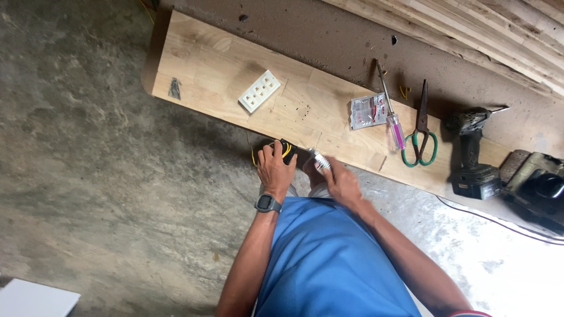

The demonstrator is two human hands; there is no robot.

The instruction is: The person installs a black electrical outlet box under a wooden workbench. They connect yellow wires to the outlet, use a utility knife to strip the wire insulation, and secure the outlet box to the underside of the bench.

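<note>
My left hand (275, 169), with a dark watch on its wrist, grips a small black and yellow object (285, 148) at the near edge of a long wooden board (205, 64). My right hand (341, 182) is closed around a small silvery metal piece (319, 159) right beside it. Both hands meet at the board's edge, just above my blue-clad lap. What the black object is cannot be told, as my fingers cover most of it.
On the board lie a white multi-hole socket plate (259, 91), a clear packet (368, 111), a pink-handled screwdriver (390, 111) and green-handled scissors (420, 132). A cordless drill (472, 155) and another power tool (537, 185) sit at right. A dark shard (174, 88) lies far left; concrete floor surrounds.
</note>
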